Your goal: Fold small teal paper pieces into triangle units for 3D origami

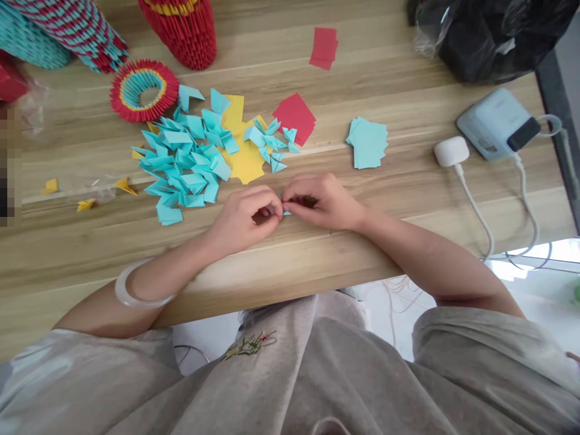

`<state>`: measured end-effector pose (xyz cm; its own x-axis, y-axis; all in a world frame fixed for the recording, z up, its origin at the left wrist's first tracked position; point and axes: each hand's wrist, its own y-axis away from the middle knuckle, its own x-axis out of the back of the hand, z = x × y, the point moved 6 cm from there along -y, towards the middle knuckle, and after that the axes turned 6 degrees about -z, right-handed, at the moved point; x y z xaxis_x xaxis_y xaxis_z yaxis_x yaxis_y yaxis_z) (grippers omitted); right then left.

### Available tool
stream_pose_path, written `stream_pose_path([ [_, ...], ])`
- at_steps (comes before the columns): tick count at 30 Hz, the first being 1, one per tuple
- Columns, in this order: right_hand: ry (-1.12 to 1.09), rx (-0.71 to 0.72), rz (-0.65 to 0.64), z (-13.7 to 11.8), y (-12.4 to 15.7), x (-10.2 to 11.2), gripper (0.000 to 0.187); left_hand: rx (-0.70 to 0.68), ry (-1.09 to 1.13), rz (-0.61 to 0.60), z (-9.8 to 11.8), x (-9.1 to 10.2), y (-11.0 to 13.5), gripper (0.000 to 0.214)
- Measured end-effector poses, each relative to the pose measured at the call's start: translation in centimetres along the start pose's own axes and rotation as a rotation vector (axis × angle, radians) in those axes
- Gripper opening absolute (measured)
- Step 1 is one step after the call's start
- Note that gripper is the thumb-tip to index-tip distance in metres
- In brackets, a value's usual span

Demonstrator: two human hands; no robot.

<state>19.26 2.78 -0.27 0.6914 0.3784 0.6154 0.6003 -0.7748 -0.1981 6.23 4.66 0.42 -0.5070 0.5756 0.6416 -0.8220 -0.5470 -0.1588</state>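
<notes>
My left hand (249,217) and my right hand (324,202) meet near the table's front edge, fingertips pinched together on a small piece of light-blue paper (286,212). Most of that piece is hidden behind the fingers. Just beyond them lie several small folded blue triangles (276,162). A big heap of half-folded blue paper pieces (185,157) spreads to the left. Yellow paper sheets (247,160) lie partly under these, beside a fanned stack of red paper (296,118). To the right rests a stack of flat blue paper (369,145).
A red-rimmed paper ring (170,90) and a red folded-paper vessel (193,36) stand at the back left. Yellow folded pieces (125,186) lie far left. On the right are a white earbud case (452,151), a pale-blue power bank (496,124) with cables, and a black plastic bag (493,42).
</notes>
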Motion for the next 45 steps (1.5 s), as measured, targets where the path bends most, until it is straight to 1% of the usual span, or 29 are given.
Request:
stream_pose_path([
  [10,-0.024,0.035,0.007,0.04,-0.07,-0.04,0.016,-0.003,-0.035,0.022,0.09,0.05,0.07,0.007],
  [16,-0.018,0.056,0.052,0.01,-0.06,0.01,0.015,-0.006,-0.06,0.022,0.18,0.16,-0.04,0.008],
  [24,-0.006,0.071,0.069,-0.12,-0.03,0.08,0.013,-0.014,-0.047,0.017,0.27,0.13,-0.14,0.008],
  [39,-0.012,0.057,0.048,0.07,-0.03,0.04,0.017,-0.006,-0.041,0.015,-0.01,0.05,0.03,0.008],
  [45,-0.007,0.031,0.015,0.22,-0.13,-0.14,0.019,-0.005,-0.063,0.018,0.14,0.13,0.0,0.009],
])
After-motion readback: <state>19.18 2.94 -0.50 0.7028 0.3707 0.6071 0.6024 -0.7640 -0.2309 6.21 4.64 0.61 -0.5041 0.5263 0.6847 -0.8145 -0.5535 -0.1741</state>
